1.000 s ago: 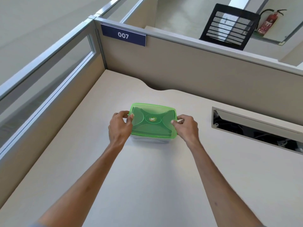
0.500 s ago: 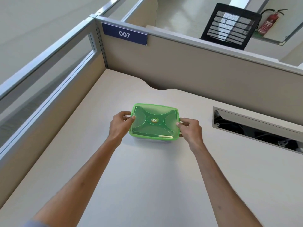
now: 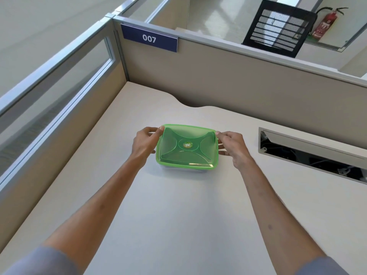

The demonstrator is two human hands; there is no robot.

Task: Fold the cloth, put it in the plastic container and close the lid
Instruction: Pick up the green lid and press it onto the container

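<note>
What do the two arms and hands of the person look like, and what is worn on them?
Both forearms are bare. Grey-blue sleeves show only at the bottom corners of the picture. The left hand and the right hand wear no gloves; no ring, watch or bracelet is visible.

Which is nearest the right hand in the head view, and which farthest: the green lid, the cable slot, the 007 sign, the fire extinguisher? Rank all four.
From the right hand:
1. Green lid, touching its fingertips, to its left.
2. Cable slot, in the desk to its right.
3. 007 sign, on the partition, far left.
4. Fire extinguisher, beyond the partition, far right.
</note>
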